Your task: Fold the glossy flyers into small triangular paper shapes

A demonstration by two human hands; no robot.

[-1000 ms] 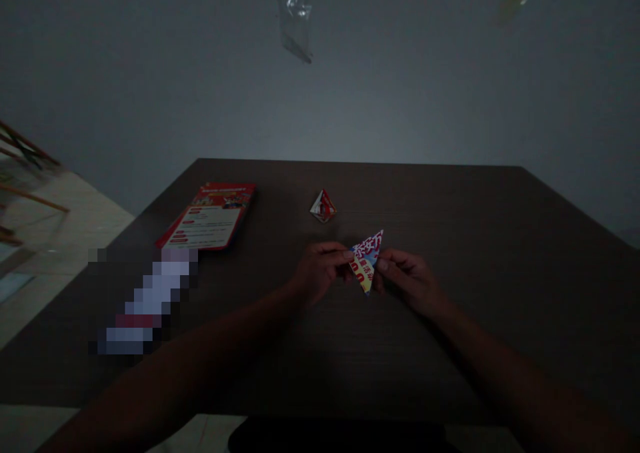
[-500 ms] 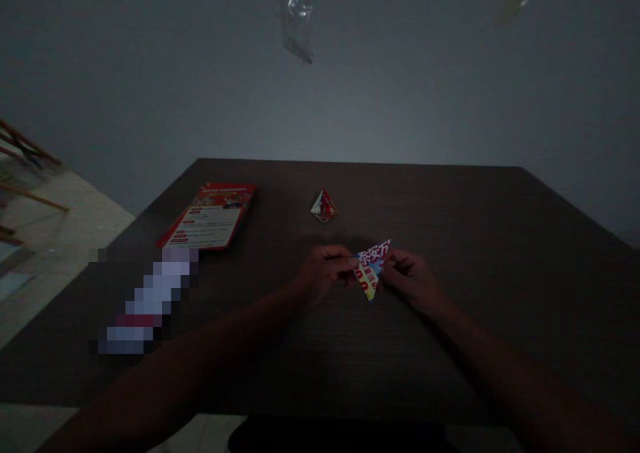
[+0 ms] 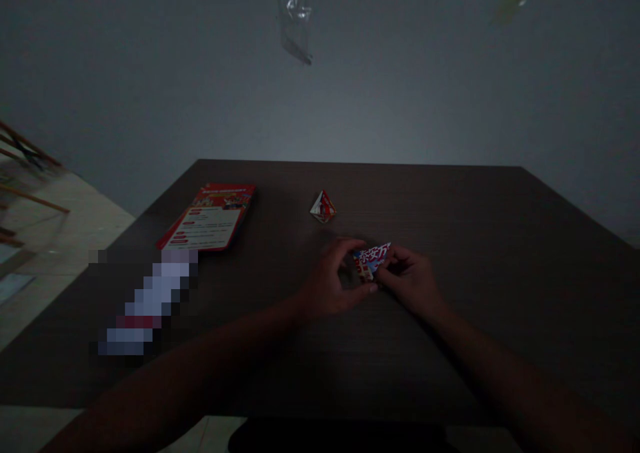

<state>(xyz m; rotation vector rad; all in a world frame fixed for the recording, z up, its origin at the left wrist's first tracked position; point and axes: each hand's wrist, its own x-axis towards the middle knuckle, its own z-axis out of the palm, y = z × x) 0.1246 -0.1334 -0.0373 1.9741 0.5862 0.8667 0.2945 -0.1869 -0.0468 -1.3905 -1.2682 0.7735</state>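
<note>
A small piece of folded printed paper, with white characters on blue and purple, is between my two hands above the table. My right hand pinches its right side between thumb and fingers. My left hand curves around the left side, index finger at the top edge and thumb against the lower tip. The paper's underside is hidden. Just beyond my hands, a folded red-and-white paper shape with several pointed faces rests on the table.
A stack of red-and-white printed leaflets lies on the left of the dark table. Nearer me is a pixelated patch over something pale. A plain wall stands behind the table, with a clear plastic piece on it.
My left hand has opened from a flat pinch into a curve, its thumb moving down to the lower tip. The paper's yellow lower part has folded back, so less of it shows.
</note>
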